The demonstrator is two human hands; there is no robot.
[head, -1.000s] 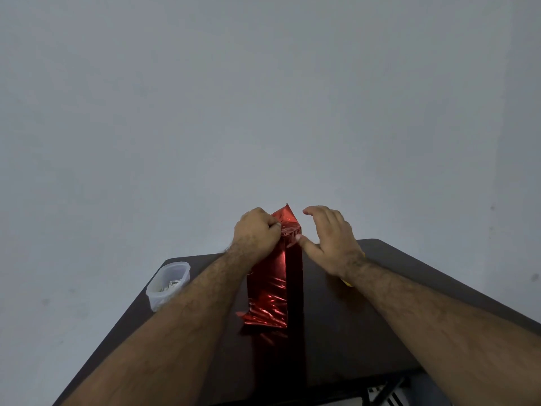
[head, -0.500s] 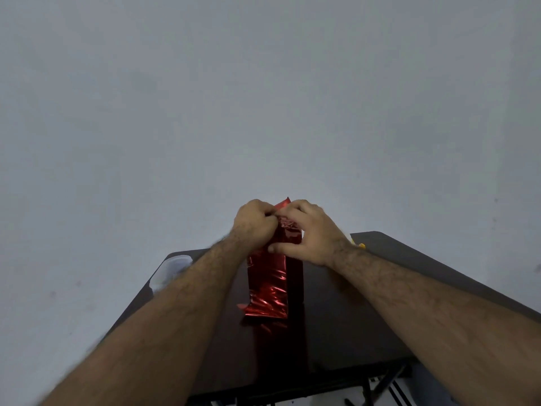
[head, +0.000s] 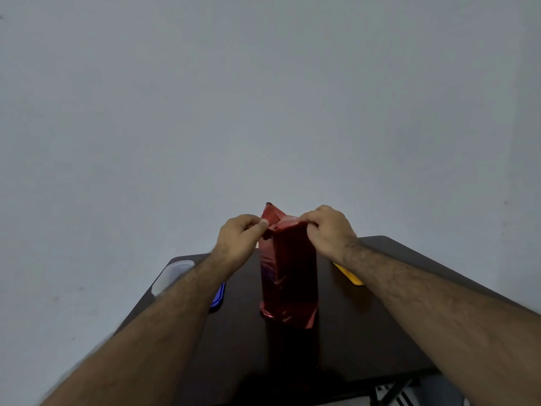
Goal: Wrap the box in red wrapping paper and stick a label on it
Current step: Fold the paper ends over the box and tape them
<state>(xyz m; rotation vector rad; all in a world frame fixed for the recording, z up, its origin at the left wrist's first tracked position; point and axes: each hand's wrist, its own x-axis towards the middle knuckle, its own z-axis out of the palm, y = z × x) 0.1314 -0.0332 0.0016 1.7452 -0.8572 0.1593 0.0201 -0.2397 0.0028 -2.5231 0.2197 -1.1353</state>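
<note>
- While the box (head: 288,276) stands upright on the worktop (head: 366,332), both hands work the top end of the red wrapping paper (head: 273,215).
- Left hand (head: 238,241): fingers curled, thumb and forefinger pinching the paper's left top corner. A second ago it was a closed fist pressing on the top; it has shifted outward to the left edge.
- Right hand (head: 328,230): fingers curled over the right top edge, gripping the fold. A second ago it lay beside the top with fingers spread; half a second ago both hands met over the top; now they have parted to opposite sides.
- A pointed flap stands up between and just behind the hands, not yet folded flat.
- Box body below the hands looks fully covered; the paper at the base is crumpled against the worktop.
- The view has also shifted: a blue item (head: 218,297) now shows below the left forearm, and a yellow item (head: 349,275) under the right wrist.
- A clear container (head: 172,275) sits outside the left forearm, well apart from the box.
- Judgement: side folds of the top end are being creased; the back flap must come down next and be fixed.
- No label seen on the box yet, so that step looks pending.
- Risk: tall narrow box, could tip if the hands pull unevenly.
</note>
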